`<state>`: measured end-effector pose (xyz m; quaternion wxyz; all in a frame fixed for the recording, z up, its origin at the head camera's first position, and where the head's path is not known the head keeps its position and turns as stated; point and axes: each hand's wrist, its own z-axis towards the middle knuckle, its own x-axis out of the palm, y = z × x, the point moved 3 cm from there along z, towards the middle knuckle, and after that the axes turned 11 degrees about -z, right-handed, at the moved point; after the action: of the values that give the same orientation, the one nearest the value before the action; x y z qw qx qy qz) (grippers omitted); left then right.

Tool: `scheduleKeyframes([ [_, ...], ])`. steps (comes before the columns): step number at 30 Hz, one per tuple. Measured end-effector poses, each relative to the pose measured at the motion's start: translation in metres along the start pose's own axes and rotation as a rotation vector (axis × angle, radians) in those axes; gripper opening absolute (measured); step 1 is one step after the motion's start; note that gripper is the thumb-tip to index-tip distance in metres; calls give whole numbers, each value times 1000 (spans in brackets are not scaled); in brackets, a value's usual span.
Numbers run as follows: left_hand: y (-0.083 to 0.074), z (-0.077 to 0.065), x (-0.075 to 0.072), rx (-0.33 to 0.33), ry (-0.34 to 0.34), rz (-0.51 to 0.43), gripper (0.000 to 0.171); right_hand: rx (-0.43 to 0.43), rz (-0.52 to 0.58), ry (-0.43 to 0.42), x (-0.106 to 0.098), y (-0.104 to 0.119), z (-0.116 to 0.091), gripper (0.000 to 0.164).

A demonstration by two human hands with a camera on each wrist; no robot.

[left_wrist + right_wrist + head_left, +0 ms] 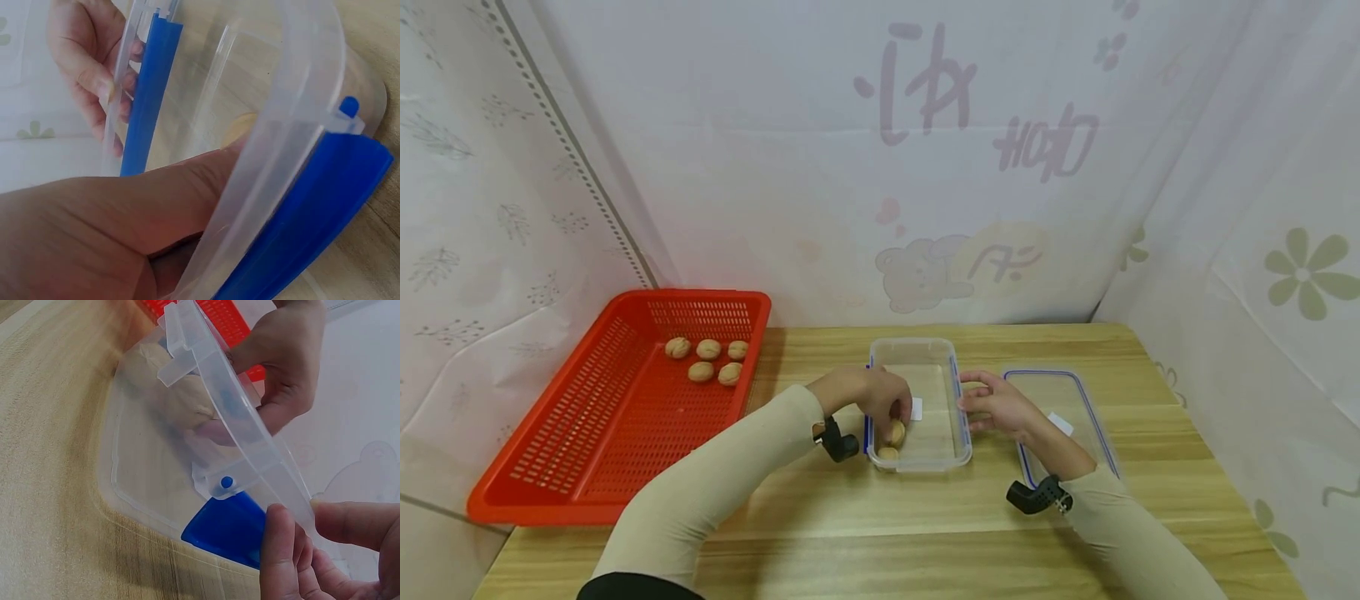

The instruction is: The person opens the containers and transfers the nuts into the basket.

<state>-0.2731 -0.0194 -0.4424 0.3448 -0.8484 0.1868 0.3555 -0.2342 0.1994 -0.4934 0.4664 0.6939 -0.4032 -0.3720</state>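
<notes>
My left hand (883, 396) reaches down inside a clear plastic food container (913, 342) with blue side clips. Its fingers hold a walnut (897, 433) low in the near left corner, and a second walnut (888, 454) lies beside it. Through the container wall in the right wrist view, the held walnut (190, 403) shows at the fingertips. My right hand (996, 404) grips the container's right side, thumb at the rim and fingers against the blue clip (228, 528). Much of the held walnut is hidden by the left hand in the left wrist view.
On the left stands a red perforated plastic basket (617, 408), with several walnuts (708, 349) at its far right end. The container's clear lid (1052, 387), edged in blue, lies on the wooden table (865, 533) under the right forearm. A printed white curtain (760, 167) hangs behind.
</notes>
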Motion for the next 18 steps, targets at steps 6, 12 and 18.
scheduleKeyframes([
  [6,2,0,-6,59,-47,-132,22,-4,7,1,0,-1,0,58],
  [12,6,-1,-13,117,-86,-253,25,-4,15,4,0,-1,0,57],
  [18,8,-1,-21,171,-147,-262,27,2,21,5,0,-1,0,58],
])
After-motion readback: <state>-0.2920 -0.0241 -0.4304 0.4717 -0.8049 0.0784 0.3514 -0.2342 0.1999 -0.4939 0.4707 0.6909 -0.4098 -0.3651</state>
